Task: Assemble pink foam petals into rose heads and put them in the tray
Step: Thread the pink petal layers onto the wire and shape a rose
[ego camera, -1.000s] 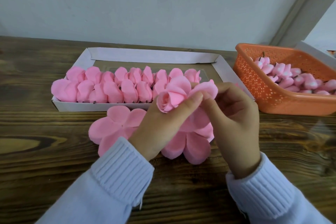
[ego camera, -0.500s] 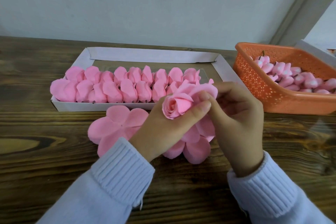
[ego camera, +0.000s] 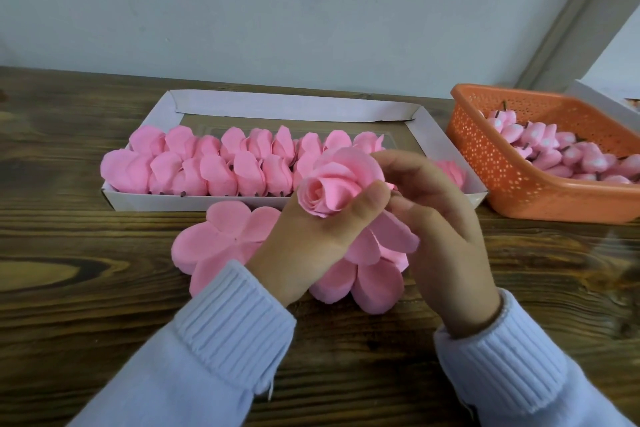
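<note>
My left hand (ego camera: pixel 322 232) grips a half-built pink rose head (ego camera: pixel 334 184) just above the table, thumb pressed against its outer petals. My right hand (ego camera: pixel 436 218) curls its fingers round the rose's right side and loose lower petals (ego camera: pixel 391 236). Flat pink foam petal sheets (ego camera: pixel 221 236) lie on the table under and to the left of my hands. Behind them sits the white cardboard tray (ego camera: pixel 173 201), with two rows of finished rose heads (ego camera: pixel 221 163) filling its front part.
An orange perforated basket (ego camera: pixel 512 180) at the right holds several small pink buds (ego camera: pixel 554 152) with dark stems. A white box edge (ego camera: pixel 602 104) shows behind it. The wooden table (ego camera: pixel 69 288) runs to a pale wall at the back.
The outer petals have been folded up closer round the bud, so the rose looks fuller. Both hands stayed in place, the right fingers shifting along the petals.
</note>
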A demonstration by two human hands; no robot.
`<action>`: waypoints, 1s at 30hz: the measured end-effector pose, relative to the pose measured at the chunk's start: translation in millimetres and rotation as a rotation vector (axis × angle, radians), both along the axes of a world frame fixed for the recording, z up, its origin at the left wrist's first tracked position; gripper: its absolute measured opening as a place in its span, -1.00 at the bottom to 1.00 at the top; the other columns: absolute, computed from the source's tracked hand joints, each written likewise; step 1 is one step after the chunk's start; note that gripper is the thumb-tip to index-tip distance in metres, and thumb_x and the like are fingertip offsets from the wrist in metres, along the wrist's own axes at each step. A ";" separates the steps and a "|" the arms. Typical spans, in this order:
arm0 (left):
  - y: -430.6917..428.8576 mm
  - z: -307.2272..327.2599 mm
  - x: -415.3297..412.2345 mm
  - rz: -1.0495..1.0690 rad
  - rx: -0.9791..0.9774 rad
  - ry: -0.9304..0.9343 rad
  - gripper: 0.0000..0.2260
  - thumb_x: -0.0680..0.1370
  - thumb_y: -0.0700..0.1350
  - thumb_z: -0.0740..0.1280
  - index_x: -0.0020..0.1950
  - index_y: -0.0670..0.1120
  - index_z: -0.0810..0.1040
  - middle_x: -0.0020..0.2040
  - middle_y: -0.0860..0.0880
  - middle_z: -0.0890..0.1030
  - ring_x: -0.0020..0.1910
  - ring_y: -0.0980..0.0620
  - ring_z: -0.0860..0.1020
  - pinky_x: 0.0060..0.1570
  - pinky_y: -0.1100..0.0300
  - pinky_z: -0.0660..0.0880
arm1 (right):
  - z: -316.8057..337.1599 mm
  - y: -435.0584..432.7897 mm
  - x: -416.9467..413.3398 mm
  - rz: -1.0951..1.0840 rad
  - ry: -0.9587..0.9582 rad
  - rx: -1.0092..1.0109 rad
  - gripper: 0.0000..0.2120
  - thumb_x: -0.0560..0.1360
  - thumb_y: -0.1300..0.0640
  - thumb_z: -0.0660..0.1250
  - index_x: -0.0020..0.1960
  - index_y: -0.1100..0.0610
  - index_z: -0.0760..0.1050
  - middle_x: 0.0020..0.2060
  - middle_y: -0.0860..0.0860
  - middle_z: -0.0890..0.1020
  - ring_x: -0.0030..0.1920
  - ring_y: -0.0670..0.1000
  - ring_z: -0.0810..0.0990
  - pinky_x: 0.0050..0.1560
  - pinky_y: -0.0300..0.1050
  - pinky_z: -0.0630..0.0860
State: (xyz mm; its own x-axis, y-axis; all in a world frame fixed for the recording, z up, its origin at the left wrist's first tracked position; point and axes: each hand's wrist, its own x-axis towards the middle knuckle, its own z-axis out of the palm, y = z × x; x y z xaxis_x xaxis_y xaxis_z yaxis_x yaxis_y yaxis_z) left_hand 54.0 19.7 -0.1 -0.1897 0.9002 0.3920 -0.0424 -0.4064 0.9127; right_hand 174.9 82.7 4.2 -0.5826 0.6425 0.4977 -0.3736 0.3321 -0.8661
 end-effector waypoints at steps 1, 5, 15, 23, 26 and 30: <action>-0.1 0.6 -0.3 -0.021 -0.003 -0.012 -0.73 0.32 0.35 0.40 -0.15 0.22 0.64 -0.26 0.19 0.64 -0.20 0.22 0.60 -0.10 0.24 0.50 | -0.1 0.1 0.0 0.019 -0.014 0.025 -0.70 0.42 0.26 0.27 0.14 0.10 0.52 0.02 0.00 0.64 0.03 0.06 0.60 0.06 -0.12 0.53; 0.5 1.4 -0.6 -0.108 -0.005 -0.024 -0.57 0.36 0.31 0.38 -0.05 -0.02 0.63 -0.20 -0.07 0.61 -0.15 0.09 0.57 -0.09 0.19 0.48 | -0.8 -0.1 -0.6 0.063 -0.058 0.124 -0.66 0.43 0.22 0.32 0.20 0.11 0.49 0.04 0.14 0.60 -0.01 0.36 0.52 0.04 0.21 0.50; -0.9 3.7 -1.0 -0.307 -0.066 -0.089 -0.74 0.43 0.30 0.29 -0.07 0.19 0.63 -0.22 0.27 0.61 -0.12 0.32 0.57 0.01 0.40 0.43 | 3.0 -1.1 1.2 0.063 -0.120 0.013 -0.76 0.53 0.28 0.24 0.17 0.24 0.52 -0.02 0.45 0.53 -0.02 0.42 0.54 0.01 0.20 0.52; 1.7 5.3 0.2 -0.378 -0.052 -0.134 -0.63 0.42 0.23 0.30 0.05 0.01 0.59 -0.17 0.19 0.55 -0.11 0.21 0.53 0.03 0.31 0.45 | 4.4 2.4 2.0 0.058 -0.188 0.049 -0.79 0.51 0.25 0.25 0.11 0.24 0.54 -0.15 0.35 0.55 -0.18 0.25 0.52 -0.04 -0.01 0.52; 0.6 4.9 2.6 -0.333 -0.077 -0.113 -0.37 0.37 0.24 0.41 0.13 -0.28 0.50 -0.16 0.09 0.58 -0.05 0.04 0.54 0.23 -0.01 0.41 | 3.3 3.2 1.9 0.100 -0.186 0.026 -0.77 0.53 0.29 0.21 0.15 0.27 0.52 -0.02 0.15 0.61 0.00 0.01 0.61 0.05 -0.20 0.50; 2.1 0.7 3.0 -0.163 -0.140 -0.160 -0.42 0.36 0.25 0.39 0.10 -0.22 0.58 -0.02 -0.17 0.67 0.08 -0.08 0.61 0.20 -0.07 0.47 | 1.7 4.9 0.5 0.052 -0.196 0.040 -0.75 0.54 0.25 0.22 0.17 0.32 0.51 0.11 0.22 0.58 0.15 0.18 0.57 0.19 -0.03 0.49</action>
State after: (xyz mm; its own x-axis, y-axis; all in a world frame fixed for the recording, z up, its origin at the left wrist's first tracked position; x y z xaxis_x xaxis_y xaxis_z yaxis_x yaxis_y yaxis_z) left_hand 57.0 21.8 0.6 -0.0869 0.9673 0.2381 -0.2450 -0.2524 0.9361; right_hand 175.5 87.6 5.9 -0.7029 0.5907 0.3962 -0.2169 0.3525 -0.9103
